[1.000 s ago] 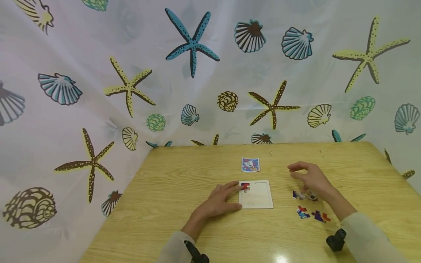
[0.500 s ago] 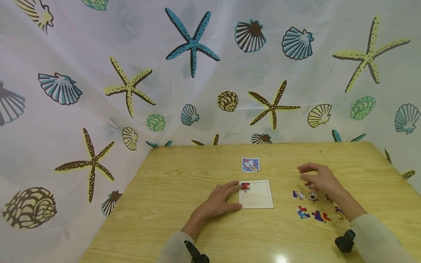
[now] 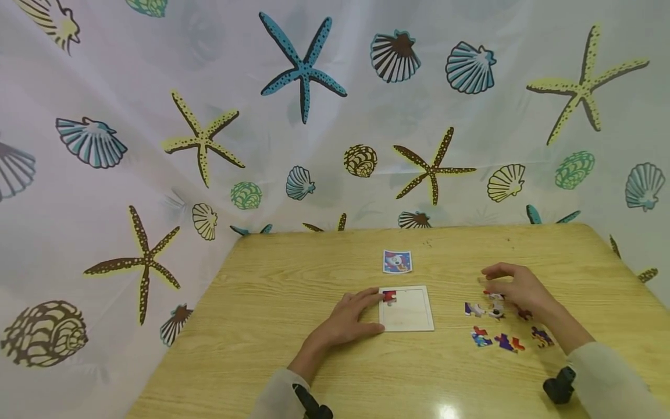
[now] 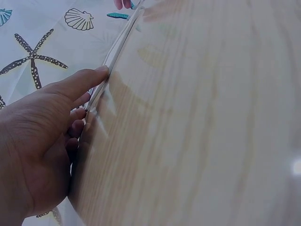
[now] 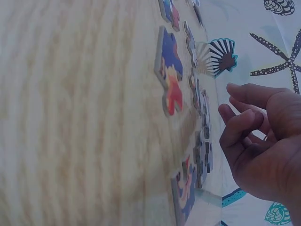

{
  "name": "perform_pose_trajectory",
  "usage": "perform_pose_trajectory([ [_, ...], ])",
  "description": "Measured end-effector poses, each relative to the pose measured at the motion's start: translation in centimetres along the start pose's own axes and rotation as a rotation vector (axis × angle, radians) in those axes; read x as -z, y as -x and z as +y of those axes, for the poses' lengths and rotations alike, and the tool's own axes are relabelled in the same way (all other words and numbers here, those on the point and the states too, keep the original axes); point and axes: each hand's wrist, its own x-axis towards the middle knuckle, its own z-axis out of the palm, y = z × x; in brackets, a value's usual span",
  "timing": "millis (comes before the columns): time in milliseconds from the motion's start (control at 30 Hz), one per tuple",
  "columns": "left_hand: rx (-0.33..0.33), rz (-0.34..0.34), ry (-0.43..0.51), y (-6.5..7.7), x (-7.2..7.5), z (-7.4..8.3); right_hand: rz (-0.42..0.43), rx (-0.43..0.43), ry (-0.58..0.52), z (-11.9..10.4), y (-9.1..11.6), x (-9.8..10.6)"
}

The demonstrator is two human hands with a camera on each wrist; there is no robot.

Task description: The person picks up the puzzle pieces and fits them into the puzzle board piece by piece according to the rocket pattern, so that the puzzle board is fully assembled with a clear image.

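Observation:
My left hand (image 3: 348,320) lies at the left side of a pale square puzzle board (image 3: 410,317), thumb and fingers spread along its edge. In the left wrist view the thumb of that hand (image 4: 42,136) touches the board's rim. One red and purple jigsaw piece (image 3: 389,295) sits in the board's upper left corner, near those fingertips. Over the loose jigsaw pieces (image 3: 481,336) to the right hovers my right hand (image 3: 528,291), fingers loosely bent. The right wrist view shows nothing held in that hand (image 5: 268,127); it partly hides some pieces in the head view.
A small picture card (image 3: 398,262) with a white cartoon figure lies behind the board. The wooden table (image 3: 293,273) ends at a white curtain (image 3: 335,198) printed with starfish and shells. More jigsaw pieces (image 3: 508,342) lie near the right forearm.
My right hand has shifted to the right over the pieces, uncovering several of them. The left hand stays at the board's edge. The head view has tilted slightly.

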Motion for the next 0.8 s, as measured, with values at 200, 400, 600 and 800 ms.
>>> perform_pose_trajectory([
  [200,0.001,0.011,-0.021,-0.2,-0.2,0.0,0.013,-0.012,0.051,0.6,0.2,0.6],
  [400,0.004,0.022,-0.020,-0.2,-0.3,-0.1,0.031,-0.001,0.126,0.8,0.4,0.8],
  [600,0.004,0.029,-0.014,-0.2,-0.3,-0.1,0.026,-0.006,0.103,0.9,0.7,0.9],
  [800,-0.001,0.022,-0.018,-0.3,-0.3,0.0,0.018,-0.005,0.162,1.2,1.0,1.1],
])
